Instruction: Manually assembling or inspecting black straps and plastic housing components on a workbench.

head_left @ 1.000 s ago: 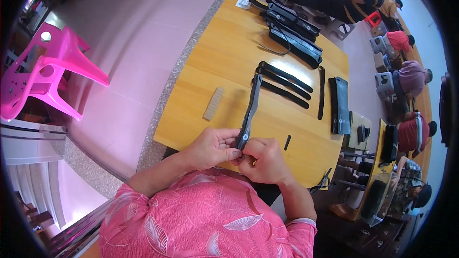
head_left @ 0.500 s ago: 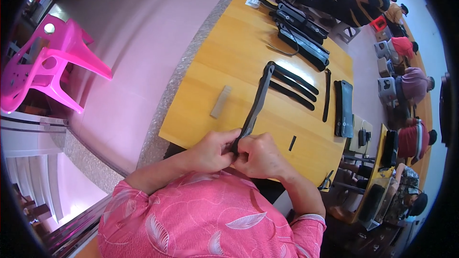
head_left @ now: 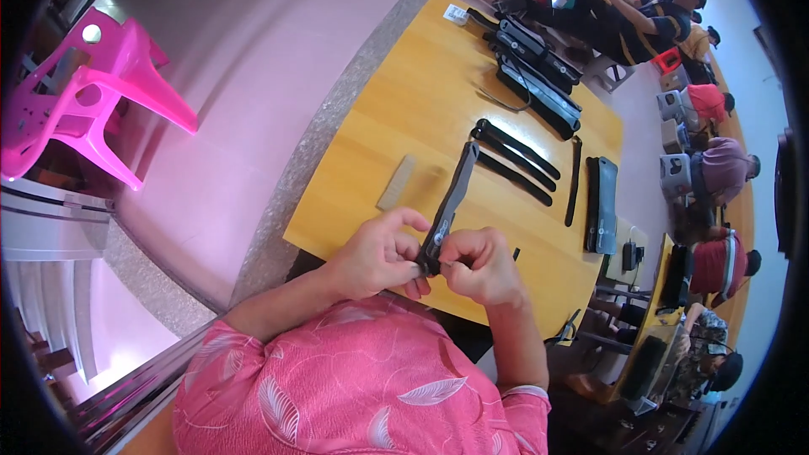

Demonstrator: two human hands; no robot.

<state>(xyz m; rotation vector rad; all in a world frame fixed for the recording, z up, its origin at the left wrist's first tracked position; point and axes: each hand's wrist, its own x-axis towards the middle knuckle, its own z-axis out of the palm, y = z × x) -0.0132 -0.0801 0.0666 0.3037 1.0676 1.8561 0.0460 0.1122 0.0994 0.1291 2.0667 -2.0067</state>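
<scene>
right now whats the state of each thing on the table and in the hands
long dark strip: held up off the table, gripped at its near end
left hand: closed on strip
right hand: pinching strip end
dark strips: lying flat
pale block: lying flat, untouched

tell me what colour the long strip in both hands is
Dark grey to black; the long strip shows best in the head view.

strip [head_left: 448, 206]: matt dark plastic | table [head_left: 404, 118]: smooth glossy wood | chair [head_left: 93, 84]: glossy pink plastic
</scene>
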